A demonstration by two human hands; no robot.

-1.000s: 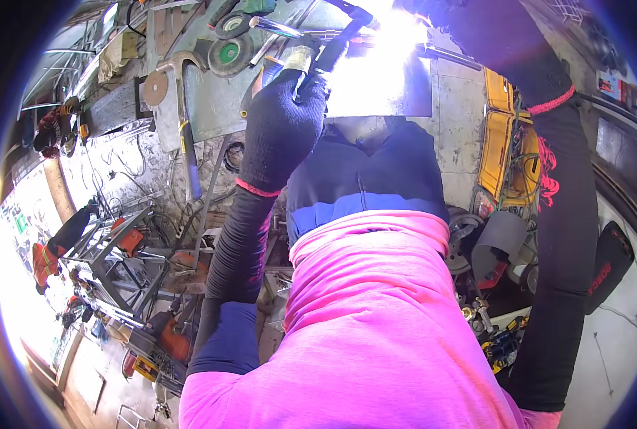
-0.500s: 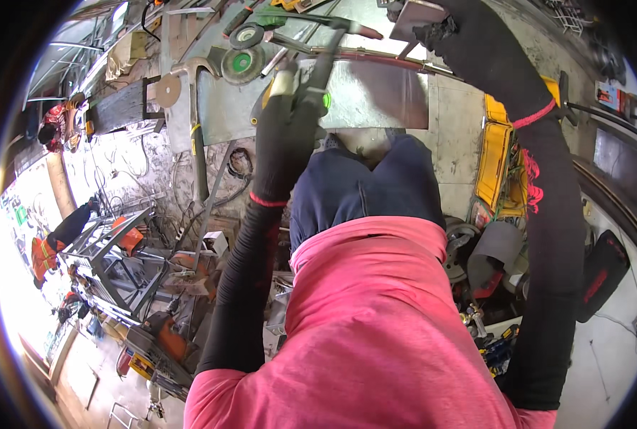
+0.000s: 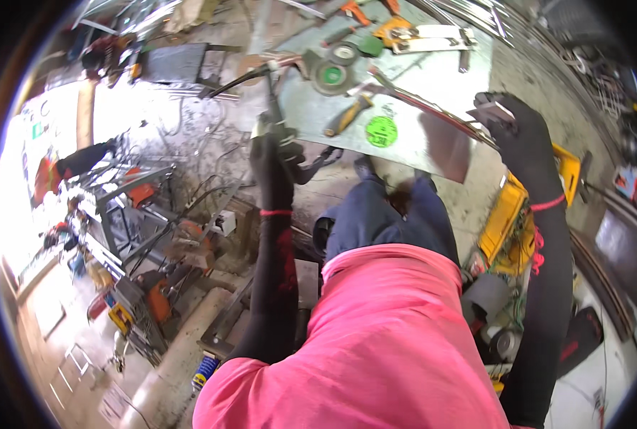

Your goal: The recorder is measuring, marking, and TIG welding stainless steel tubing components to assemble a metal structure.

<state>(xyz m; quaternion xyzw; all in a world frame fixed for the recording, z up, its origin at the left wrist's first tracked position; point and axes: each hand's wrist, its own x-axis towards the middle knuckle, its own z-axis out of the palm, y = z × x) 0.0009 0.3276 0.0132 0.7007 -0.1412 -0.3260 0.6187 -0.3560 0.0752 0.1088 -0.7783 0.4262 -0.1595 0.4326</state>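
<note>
My left hand (image 3: pixel 277 149), in a dark glove, is closed round the handle of a dark hammer-like tool (image 3: pixel 270 87). Its long narrow head lies crosswise above the fist, with motion blur. A dark curved piece beside the hand is too unclear to name. My right hand (image 3: pixel 524 132) grips a small flat metal plate (image 3: pixel 493 112) at the right of a metal sheet (image 3: pixel 300 118). On that sheet, between my hands, lie a tool with a yellow-and-grey handle (image 3: pixel 348 116), a bright green round sticker (image 3: pixel 381 131) and a long thin reddish bar (image 3: pixel 425 107).
Grinding discs (image 3: pixel 332 76) and a white-and-orange clamp-like tool (image 3: pixel 433 38) lie on the sheet's far part. A yellow case (image 3: pixel 503 222) stands at my right. Metal frames (image 3: pixel 136 207) and cables crowd the left, where another person's orange clothing (image 3: pixel 47 179) shows.
The view has turned. My right hand with the plate has come down and nearer. The hammer-like tool's head has swung left, uncovering the yellow-and-grey handle and the green sticker.
</note>
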